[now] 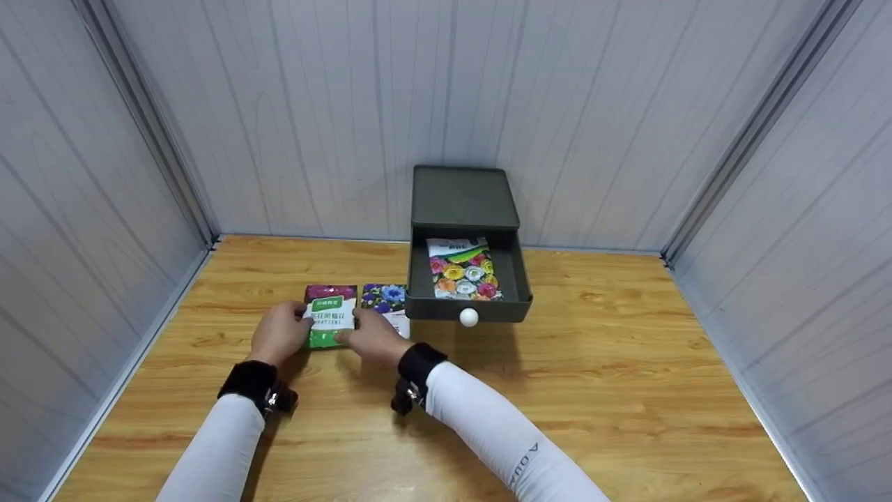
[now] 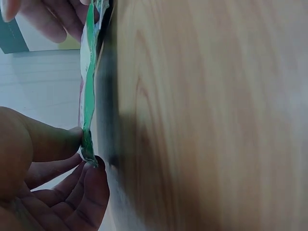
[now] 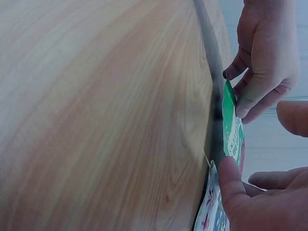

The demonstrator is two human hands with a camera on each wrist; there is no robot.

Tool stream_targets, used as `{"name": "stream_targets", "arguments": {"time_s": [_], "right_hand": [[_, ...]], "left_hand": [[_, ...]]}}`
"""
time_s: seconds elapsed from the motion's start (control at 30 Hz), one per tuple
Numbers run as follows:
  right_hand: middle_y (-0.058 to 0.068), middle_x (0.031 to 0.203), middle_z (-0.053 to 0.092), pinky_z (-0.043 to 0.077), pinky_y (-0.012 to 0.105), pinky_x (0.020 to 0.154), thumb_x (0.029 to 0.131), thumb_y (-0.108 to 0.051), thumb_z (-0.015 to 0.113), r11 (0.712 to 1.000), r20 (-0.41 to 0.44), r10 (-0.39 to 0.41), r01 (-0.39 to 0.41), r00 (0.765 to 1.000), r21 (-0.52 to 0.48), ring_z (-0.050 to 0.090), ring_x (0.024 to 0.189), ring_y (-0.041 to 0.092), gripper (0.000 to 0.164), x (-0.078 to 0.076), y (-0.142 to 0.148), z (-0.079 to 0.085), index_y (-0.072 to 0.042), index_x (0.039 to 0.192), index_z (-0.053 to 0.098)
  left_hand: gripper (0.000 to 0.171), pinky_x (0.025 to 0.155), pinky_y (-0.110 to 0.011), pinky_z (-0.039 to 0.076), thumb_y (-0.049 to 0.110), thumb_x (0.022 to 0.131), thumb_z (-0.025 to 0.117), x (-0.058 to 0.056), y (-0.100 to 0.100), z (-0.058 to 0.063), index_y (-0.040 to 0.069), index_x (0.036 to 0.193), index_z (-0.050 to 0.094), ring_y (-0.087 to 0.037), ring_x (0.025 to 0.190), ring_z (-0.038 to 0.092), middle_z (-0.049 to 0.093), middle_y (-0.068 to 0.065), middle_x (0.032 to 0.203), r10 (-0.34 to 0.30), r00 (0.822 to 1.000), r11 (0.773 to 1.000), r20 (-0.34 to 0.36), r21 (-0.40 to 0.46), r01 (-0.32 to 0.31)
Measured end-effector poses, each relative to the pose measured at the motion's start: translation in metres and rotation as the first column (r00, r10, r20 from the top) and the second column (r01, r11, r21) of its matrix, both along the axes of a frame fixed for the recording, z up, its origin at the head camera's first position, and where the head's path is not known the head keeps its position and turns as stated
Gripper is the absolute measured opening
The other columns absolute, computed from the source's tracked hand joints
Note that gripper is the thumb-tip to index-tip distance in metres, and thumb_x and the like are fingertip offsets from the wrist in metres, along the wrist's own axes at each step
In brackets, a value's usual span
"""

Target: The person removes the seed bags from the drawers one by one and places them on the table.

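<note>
My left hand point(image 1: 275, 335) pinches the left edge of a green and white seed packet point(image 1: 331, 321), thumb above and fingers beneath in the left wrist view. At the packet's right edge, my right hand point(image 1: 376, 338) holds it between thumb and fingers. Side-on in the right wrist view, the packet point(image 3: 231, 122) is raised over the table with a shadow under it. A second seed packet point(image 1: 383, 296), with blue flowers, lies just right of it, partly behind my right hand. A third seed packet point(image 1: 463, 270), with colourful flowers, lies inside the pulled-out drawer point(image 1: 516, 279).
The dark grey drawer box point(image 1: 463, 199) stands at the back, against the panelled wall point(image 1: 334, 118). A white round knob point(image 1: 469, 318) sticks out from the drawer front. Walls enclose the wooden table point(image 1: 627, 390) on the left, back and right.
</note>
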State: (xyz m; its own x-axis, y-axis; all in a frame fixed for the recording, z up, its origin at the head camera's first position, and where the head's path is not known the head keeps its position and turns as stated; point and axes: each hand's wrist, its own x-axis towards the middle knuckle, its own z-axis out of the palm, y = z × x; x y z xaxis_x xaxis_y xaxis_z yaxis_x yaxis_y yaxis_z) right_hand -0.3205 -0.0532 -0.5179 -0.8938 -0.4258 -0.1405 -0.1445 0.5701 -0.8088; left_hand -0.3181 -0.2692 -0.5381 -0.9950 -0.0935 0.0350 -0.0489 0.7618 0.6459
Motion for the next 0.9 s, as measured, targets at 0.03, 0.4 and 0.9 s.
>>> {"name": "stream_targets", "arguments": {"time_s": [0.03,0.4,0.9], "right_hand": [[0.022,0.162,0.056,0.044,0.043,0.125,0.104,-0.033,0.075,1.000,0.003,0.004,-0.004,1.000,0.003,0.054,0.151,0.035,0.078,-0.0002,0.0003,-0.0005,0.005,0.165,0.045],[0.019,0.166,0.054,0.042,0.043,0.127,0.104,-0.038,0.076,1.000,0.031,0.006,-0.007,1.000,0.022,0.052,0.152,0.033,0.078,0.0001,-0.0010,-0.0011,0.001,0.165,0.047],[0.021,0.158,0.061,0.048,0.040,0.121,0.106,-0.037,0.074,0.998,0.004,0.041,-0.041,0.999,0.046,0.060,0.144,0.033,0.075,0.0018,-0.0008,-0.0010,0.004,0.164,0.049]], "left_hand": [[0.042,0.108,-0.064,0.052,0.013,0.107,0.065,-0.0007,0.0001,-0.0004,-0.014,0.140,0.067,-0.051,0.125,0.067,0.071,-0.034,0.134,-0.001,1.000,1.000,-0.004,-0.006,0.001],[0.039,0.101,-0.065,0.055,0.012,0.107,0.064,-0.0048,0.0017,-0.0044,-0.013,0.136,0.069,-0.049,0.118,0.069,0.071,-0.034,0.132,-0.014,1.000,0.999,-0.018,-0.034,0.014],[0.034,0.090,-0.063,0.057,0.011,0.106,0.064,-0.0023,0.0002,-0.0041,-0.011,0.131,0.073,-0.045,0.109,0.071,0.074,-0.031,0.126,-0.028,0.998,0.997,-0.049,-0.079,0.024]]}}
